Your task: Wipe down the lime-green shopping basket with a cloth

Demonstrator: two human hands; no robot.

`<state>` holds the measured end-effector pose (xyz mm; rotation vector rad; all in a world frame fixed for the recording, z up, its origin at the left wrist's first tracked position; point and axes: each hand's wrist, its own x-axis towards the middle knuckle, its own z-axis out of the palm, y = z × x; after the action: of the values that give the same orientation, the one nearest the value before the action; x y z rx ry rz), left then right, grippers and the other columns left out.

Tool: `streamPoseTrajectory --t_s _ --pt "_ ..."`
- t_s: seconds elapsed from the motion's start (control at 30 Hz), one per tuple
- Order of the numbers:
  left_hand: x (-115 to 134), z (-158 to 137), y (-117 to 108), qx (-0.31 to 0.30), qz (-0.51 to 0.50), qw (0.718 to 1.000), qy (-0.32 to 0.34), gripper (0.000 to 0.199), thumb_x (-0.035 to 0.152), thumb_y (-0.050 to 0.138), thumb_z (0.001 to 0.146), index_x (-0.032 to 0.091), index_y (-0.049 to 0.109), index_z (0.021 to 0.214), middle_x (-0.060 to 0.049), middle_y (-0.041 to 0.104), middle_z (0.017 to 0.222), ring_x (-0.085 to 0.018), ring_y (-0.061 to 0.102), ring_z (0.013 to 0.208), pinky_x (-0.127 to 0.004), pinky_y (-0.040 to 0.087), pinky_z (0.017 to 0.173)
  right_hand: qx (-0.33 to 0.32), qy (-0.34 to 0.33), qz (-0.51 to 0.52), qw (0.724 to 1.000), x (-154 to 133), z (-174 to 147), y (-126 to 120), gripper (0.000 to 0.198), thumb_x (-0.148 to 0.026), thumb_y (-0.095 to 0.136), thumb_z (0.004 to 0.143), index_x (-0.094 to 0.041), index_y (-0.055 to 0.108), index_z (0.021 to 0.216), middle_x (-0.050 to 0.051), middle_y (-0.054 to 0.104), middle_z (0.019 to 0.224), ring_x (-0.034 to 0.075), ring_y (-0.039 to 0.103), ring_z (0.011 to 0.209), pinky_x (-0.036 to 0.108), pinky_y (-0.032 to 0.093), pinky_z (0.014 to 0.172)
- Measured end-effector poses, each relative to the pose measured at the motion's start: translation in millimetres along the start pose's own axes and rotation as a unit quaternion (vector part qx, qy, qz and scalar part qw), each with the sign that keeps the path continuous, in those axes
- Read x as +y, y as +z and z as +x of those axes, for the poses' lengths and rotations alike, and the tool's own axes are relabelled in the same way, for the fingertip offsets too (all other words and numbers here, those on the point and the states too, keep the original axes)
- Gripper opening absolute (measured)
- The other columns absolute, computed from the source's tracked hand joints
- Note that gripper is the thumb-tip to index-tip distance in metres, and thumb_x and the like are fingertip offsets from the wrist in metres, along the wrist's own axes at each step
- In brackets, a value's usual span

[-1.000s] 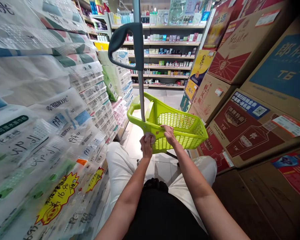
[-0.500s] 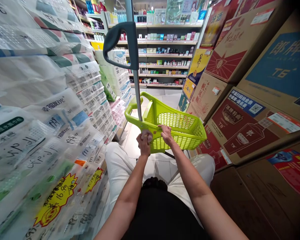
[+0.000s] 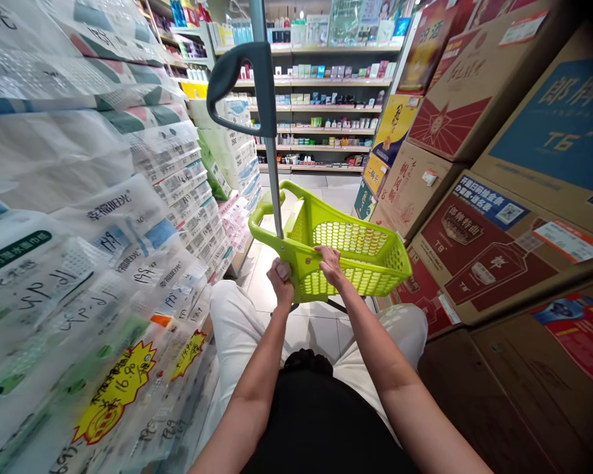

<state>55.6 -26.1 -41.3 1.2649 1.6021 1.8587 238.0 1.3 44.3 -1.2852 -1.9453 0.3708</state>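
A lime-green shopping basket (image 3: 360, 283) with perforated sides stands before my knees, with a grey pole (image 3: 273, 184) and a dark looped handle (image 3: 267, 92) rising at its left end. My right hand (image 3: 330, 266) grips the basket's near rim, fingers curled over the edge. Closed at the basket's near left corner, my left hand (image 3: 280, 284) presses a crumpled greyish-pink cloth (image 3: 284, 268) against the green plastic. Most of the cloth is hidden by the fingers.
Wrapped packs of tissue paper (image 3: 172, 158) are piled high along my left. Cardboard cartons (image 3: 489, 243) form a wall on the right. Shelves of small boxed goods (image 3: 321, 105) close off the far end, beyond a tiled floor (image 3: 333, 191).
My left hand has shifted slightly down and left along the basket's corner, and less of the cloth shows. The right hand keeps its place on the rim.
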Motion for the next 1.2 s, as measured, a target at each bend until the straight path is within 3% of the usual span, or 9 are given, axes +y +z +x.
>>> streamPoseTrajectory --t_s 0.1,0.3,0.5,0.7,0.83,0.97,1.2 --pt "11.2 11.2 4.8 0.019 -0.013 0.999 0.033 0.064 0.002 0.055 0.067 0.024 0.055 0.127 -0.006 0.055 0.117 -0.023 0.055 0.116 -0.039 0.047 0.106 0.000 0.003 -0.013 1.000 -0.6 0.6 0.3 0.056 -0.023 0.039 0.076 -0.020 0.060 0.128 0.010 0.069 0.118 0.029 0.057 0.114 0.046 0.032 0.107" --pt "5.2 -20.7 9.2 -0.012 0.030 0.990 -0.136 0.049 0.007 0.057 0.076 0.020 0.054 0.123 -0.006 0.058 0.107 -0.021 0.059 0.104 -0.035 0.052 0.093 0.009 -0.003 -0.010 1.000 -0.4 -1.0 1.9 0.056 -0.023 0.040 0.076 -0.022 0.060 0.128 0.009 0.069 0.116 0.029 0.057 0.113 0.046 0.032 0.106" --pt "45.7 16.0 21.4 0.043 0.046 0.998 0.007 0.052 0.011 0.053 0.088 0.020 0.043 0.138 -0.013 0.052 0.131 -0.023 0.052 0.130 -0.037 0.045 0.112 0.001 -0.004 -0.003 1.000 2.1 2.8 1.1 0.057 -0.023 0.042 0.075 -0.022 0.060 0.129 0.009 0.068 0.118 0.030 0.056 0.115 0.046 0.031 0.107" --pt "53.4 4.1 9.3 0.008 0.081 0.996 -0.041 0.065 0.000 0.048 0.079 0.022 0.044 0.141 -0.012 0.055 0.121 -0.027 0.054 0.122 -0.046 0.046 0.111 -0.008 -0.004 -0.001 1.000 -0.2 3.5 0.9 0.059 -0.024 0.042 0.073 -0.020 0.060 0.128 0.010 0.068 0.119 0.030 0.057 0.114 0.047 0.032 0.107" --pt "76.5 34.3 1.7 0.080 0.090 0.991 0.052 0.063 0.004 0.052 0.082 0.016 0.045 0.143 -0.019 0.047 0.132 -0.031 0.048 0.133 -0.048 0.041 0.118 -0.004 -0.010 0.006 1.000 0.6 1.4 -0.7 0.058 -0.025 0.042 0.072 -0.019 0.061 0.126 0.011 0.068 0.120 0.030 0.057 0.116 0.048 0.032 0.107" --pt "101.2 69.9 -10.4 0.040 0.134 0.981 0.136 0.065 0.001 0.054 0.075 0.020 0.058 0.136 -0.016 0.043 0.133 -0.032 0.047 0.135 -0.047 0.041 0.118 -0.004 -0.007 0.014 1.000 -0.2 0.7 -2.6 0.057 -0.025 0.042 0.071 -0.020 0.060 0.126 0.010 0.068 0.120 0.030 0.056 0.117 0.048 0.032 0.108" --pt "127.1 84.6 -36.8 0.005 0.252 0.957 0.144 0.054 0.006 0.058 0.075 0.020 0.070 0.126 -0.017 0.046 0.122 -0.039 0.048 0.125 -0.055 0.041 0.113 -0.013 -0.008 0.005 1.000 -1.0 2.6 -2.4 0.058 -0.024 0.043 0.072 -0.021 0.059 0.128 0.010 0.068 0.119 0.030 0.057 0.114 0.048 0.032 0.108"
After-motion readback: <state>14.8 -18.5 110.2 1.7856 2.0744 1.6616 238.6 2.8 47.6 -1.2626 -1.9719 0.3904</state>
